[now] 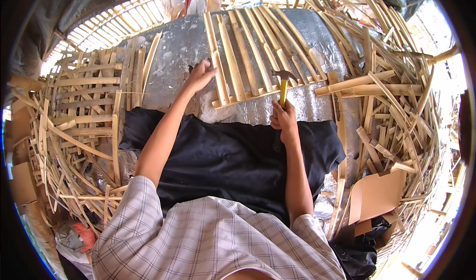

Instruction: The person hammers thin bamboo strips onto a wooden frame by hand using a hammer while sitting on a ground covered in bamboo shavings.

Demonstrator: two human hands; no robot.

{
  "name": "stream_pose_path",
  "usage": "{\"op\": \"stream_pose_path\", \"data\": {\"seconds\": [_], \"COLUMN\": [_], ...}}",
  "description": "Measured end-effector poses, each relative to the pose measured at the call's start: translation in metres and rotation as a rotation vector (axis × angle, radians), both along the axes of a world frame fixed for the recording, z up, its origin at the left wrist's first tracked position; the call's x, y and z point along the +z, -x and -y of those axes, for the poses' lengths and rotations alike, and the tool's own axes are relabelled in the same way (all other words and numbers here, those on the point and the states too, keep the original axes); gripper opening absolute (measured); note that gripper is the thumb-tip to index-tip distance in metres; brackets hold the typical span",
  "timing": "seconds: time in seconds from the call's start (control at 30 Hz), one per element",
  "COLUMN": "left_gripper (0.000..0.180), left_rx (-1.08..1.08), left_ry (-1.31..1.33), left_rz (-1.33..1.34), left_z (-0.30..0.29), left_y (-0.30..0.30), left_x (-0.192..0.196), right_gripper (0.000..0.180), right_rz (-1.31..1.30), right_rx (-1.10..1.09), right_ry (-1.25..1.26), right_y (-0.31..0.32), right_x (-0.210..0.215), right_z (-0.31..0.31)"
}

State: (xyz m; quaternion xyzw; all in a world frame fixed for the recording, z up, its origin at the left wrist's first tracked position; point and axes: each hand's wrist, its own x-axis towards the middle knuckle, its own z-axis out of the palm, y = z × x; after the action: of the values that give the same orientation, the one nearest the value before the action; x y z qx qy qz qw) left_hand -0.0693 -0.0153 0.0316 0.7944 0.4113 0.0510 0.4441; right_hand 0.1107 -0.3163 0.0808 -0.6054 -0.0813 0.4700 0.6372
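A claw hammer [283, 90] with a dark metal head and yellow handle stands upright in my right hand [284, 117], whose fingers are wrapped round the lower grip. My left hand [202, 76] is closed, its fingertips pinched together beside the leftmost slat; anything between them is too small to make out. Ahead of me lies a panel of bamboo slats [241, 54], several of them side by side and running away from me. Their near ends rest on a bamboo crosspiece [248, 97]. The hammer head is over the panel's right part.
Under the panel is a grey, shiny plastic-covered surface [173, 47]. Black cloth [223, 153] covers my lap. Woven bamboo lattice [89, 91] lies at left. Loose bamboo pieces [391, 111] are heaped at right, near an open cardboard box [375, 195].
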Motion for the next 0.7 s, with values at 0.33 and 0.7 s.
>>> {"op": "stream_pose_path", "data": {"seconds": [0.33,0.7], "left_gripper": [0.135,0.125], "left_rx": [-0.303,-0.310], "left_ry": [-0.314,-0.382], "left_rz": [-0.550,-0.164], "left_z": [0.118,0.078], "left_y": [0.060,0.064], "left_x": [0.060,-0.013], "right_gripper": [0.020,0.014], "right_rz": [-0.045,0.160], "right_rx": [0.054,0.062], "right_ry": [-0.090,-0.288], "right_y": [0.003,0.037], "right_x": [-0.012,0.046], "right_z": [-0.001,0.009]}}
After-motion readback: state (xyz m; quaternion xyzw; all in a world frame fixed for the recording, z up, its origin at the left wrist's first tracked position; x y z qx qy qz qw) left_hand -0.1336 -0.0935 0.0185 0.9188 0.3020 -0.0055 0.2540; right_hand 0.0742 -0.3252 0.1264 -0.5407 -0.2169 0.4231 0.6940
